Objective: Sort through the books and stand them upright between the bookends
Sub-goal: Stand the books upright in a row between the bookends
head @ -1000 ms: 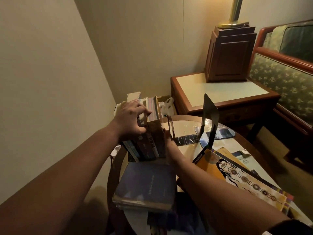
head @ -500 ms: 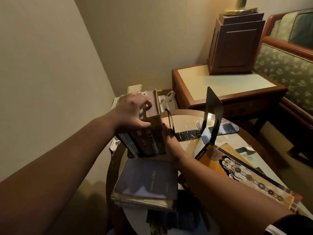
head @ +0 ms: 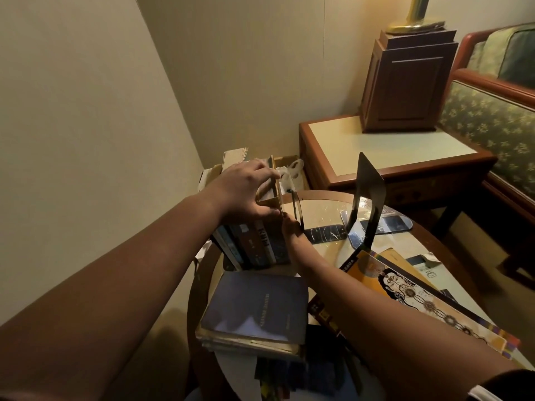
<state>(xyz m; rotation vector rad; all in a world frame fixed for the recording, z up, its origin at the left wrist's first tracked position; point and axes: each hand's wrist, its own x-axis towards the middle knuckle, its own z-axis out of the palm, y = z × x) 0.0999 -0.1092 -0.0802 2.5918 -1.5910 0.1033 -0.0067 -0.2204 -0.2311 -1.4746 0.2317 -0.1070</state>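
Note:
Several books [head: 257, 241] stand upright, leaning a little left, at the far left of the round glass-topped table [head: 327, 206]. My left hand [head: 246, 192] grips their tops, thumb on the near side. My right hand [head: 292, 230] presses against the right side of the row, next to a thin dark bookend [head: 296, 206]; its fingers are mostly hidden. A second black bookend [head: 367, 198] stands apart to the right. A dark blue book [head: 257, 308] lies flat on a stack in front. An orange illustrated book [head: 419, 302] lies flat to the right.
A cardboard box [head: 231, 163] with white bags sits behind the table against the wall. A wooden side table [head: 390, 146] carrying a wooden box and brass lamp base stands at the back right. A green patterned sofa [head: 492, 117] is at the far right. Papers lie on the table's right.
The view has shifted slightly. My left hand has tightened over the book tops and the row stands a bit straighter; my right hand stays pressed against its right side.

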